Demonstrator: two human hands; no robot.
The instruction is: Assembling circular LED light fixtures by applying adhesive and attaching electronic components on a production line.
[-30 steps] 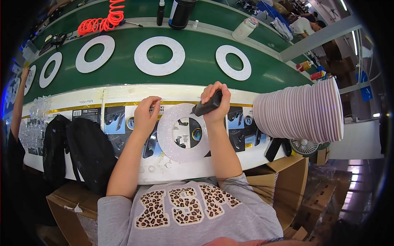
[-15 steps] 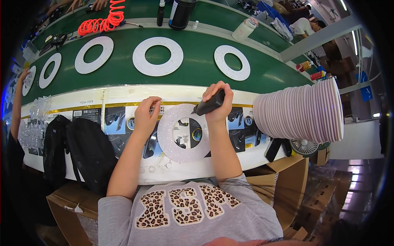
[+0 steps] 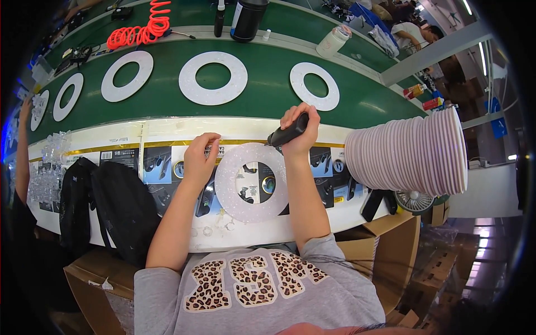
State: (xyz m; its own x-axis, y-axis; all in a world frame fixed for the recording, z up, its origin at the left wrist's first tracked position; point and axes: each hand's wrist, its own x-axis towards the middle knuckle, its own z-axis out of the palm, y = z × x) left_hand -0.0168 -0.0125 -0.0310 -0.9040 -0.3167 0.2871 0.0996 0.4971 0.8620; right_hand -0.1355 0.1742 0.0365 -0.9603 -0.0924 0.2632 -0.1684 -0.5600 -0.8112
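Observation:
In front of me a white speckled ring (image 3: 231,202) lies flat on printed packaging. My right hand (image 3: 304,131) is wrapped round a black bottle with a tapered tip (image 3: 290,132). It is tilted, with its tip pointing down and left, close to the ring's upper right edge; I cannot tell whether the tip touches. My left hand (image 3: 200,159) rests beside the ring's upper left edge. Its fingers are loosely bent, the thumb is apart from them, and nothing shows between them.
At right lies a long stack of white rings (image 3: 405,151), near a small fan (image 3: 414,202). More rings (image 3: 190,78) lie along the green belt (image 3: 262,84). A black bag (image 3: 125,206) and clear plastic parts (image 3: 47,173) are at left. A co-worker's arm (image 3: 23,151) reaches in there.
My right hand has lifted the black bottle slightly up and away, its tip drawn back toward the ring's outer edge. The rings on the belt have shifted slightly left. My left hand stays put.

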